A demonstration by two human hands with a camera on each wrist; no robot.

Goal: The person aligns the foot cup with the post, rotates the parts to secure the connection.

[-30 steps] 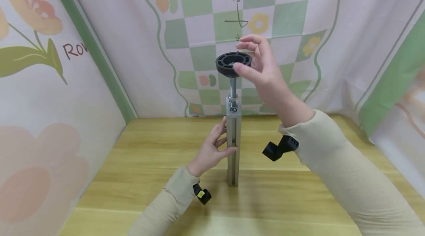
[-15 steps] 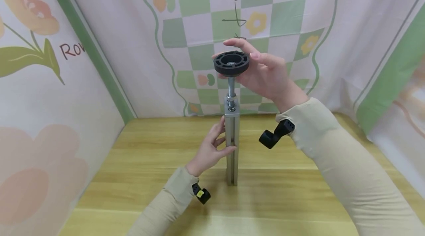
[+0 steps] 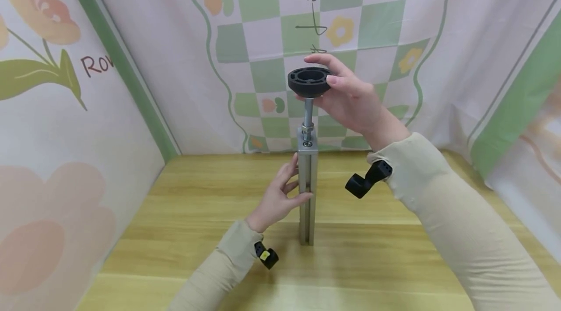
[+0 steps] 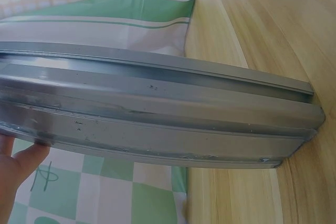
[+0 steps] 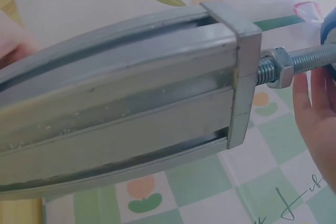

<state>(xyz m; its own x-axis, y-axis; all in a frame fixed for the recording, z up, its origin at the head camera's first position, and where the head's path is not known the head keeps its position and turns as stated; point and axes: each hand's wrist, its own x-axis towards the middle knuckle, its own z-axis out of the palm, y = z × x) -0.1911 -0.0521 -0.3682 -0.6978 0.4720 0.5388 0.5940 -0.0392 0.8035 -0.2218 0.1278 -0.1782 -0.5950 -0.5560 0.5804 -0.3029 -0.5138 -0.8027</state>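
An aluminium profile [image 3: 303,223] with slotted sides stands upright on the wooden table. My left hand [image 3: 272,204] grips it around mid-height, thumb across the near side and fingers behind. An end plate [image 5: 245,77] caps its top, held by a screw [image 3: 308,144]. From that plate rises a threaded rod [image 3: 308,112] with a hex nut [image 5: 283,68] low on it. At the rod's upper end sits a round black levelling foot [image 3: 308,90], ribbed side up and slightly tilted. My right hand [image 3: 352,101] holds its right edge, thumb on the rim, some fingers hidden behind it.
The wooden table [image 3: 210,174] meets a checkered curtain [image 3: 263,33] close behind the profile. A printed curtain [image 3: 109,121] borders the left side. A black wrist camera [image 3: 359,185] juts out from the right sleeve, another [image 3: 268,256] from the left.
My right thumb has moved from the front of the levelling foot to its right rim, and the fingers have shifted behind it. The foot's tilt has changed slightly. My left hand keeps its place.
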